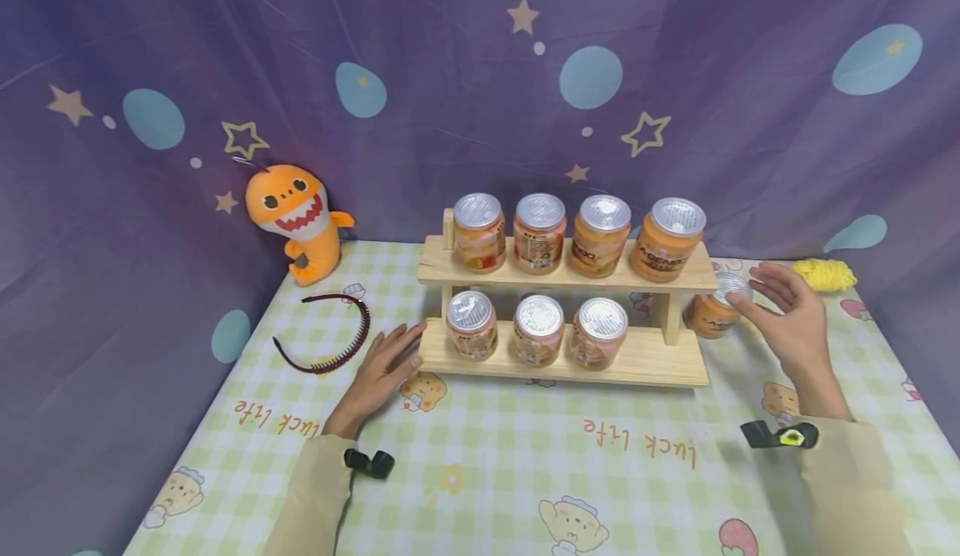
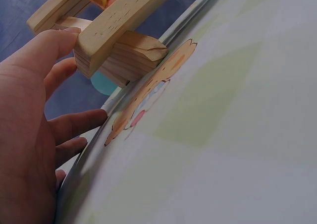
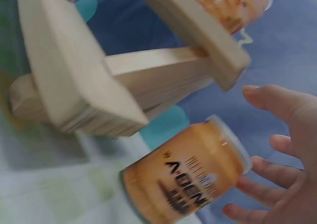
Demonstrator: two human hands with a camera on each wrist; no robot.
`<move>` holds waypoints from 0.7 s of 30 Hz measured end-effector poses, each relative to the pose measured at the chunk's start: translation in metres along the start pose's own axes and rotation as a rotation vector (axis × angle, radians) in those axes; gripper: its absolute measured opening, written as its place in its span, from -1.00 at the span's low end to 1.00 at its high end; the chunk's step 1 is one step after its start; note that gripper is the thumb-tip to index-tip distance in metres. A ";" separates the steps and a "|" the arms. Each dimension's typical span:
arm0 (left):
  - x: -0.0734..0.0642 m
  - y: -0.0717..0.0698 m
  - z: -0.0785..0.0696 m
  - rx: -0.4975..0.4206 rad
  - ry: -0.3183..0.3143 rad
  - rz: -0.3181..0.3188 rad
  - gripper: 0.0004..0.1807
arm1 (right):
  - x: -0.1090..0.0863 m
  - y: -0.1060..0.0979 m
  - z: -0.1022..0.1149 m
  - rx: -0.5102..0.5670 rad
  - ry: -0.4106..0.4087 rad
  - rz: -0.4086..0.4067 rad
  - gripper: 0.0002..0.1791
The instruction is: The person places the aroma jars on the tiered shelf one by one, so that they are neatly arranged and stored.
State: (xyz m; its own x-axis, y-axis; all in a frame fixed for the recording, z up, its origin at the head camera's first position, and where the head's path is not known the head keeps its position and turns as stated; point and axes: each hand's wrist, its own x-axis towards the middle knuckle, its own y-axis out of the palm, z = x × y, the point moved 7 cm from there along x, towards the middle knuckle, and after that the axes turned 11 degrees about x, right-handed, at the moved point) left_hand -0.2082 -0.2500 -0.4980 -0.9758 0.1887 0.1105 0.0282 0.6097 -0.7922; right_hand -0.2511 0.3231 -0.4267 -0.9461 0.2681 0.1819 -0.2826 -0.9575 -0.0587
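A two-tier wooden shelf (image 1: 480, 363) stands on the table with several orange cans with silver lids on both tiers. My left hand (image 1: 386, 367) rests at the left end of its lower board, fingers extended; in the left wrist view the thumb (image 2: 62, 38) touches the board's end. Another orange can (image 1: 712, 313) stands on the cloth just right of the shelf. Beside that can is my right hand (image 1: 798, 327), its fingers spread and loosely bent. In the right wrist view, fingertips are close to the can's lid (image 3: 229, 142); whether they touch it I cannot tell.
An orange shark plush (image 1: 318, 243) sits at the back left, with a dark toothed headband (image 1: 352, 348) in front of it. Yellow yarn (image 1: 825, 274) lies at the back right. A purple curtain (image 1: 450, 147) hangs behind the checked tablecloth (image 1: 495, 473).
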 end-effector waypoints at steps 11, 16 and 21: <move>0.000 0.000 -0.001 -0.004 0.002 0.003 -0.42 | 0.007 0.012 -0.033 -0.277 0.161 0.069 -0.07; 0.000 0.000 -0.001 -0.002 -0.003 0.005 -0.42 | 0.008 0.015 -0.042 -0.285 0.162 0.066 -0.05; 0.000 0.000 0.000 0.004 -0.013 0.010 -0.42 | 0.008 0.014 -0.046 -0.267 0.154 0.048 -0.09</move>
State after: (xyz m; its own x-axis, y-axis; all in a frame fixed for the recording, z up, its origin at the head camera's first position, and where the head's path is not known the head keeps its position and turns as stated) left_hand -0.2086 -0.2503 -0.4983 -0.9783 0.1845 0.0943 0.0375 0.6050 -0.7954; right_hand -0.2705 0.3164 -0.4714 -0.9665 0.2556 0.0230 -0.2492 -0.9129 -0.3234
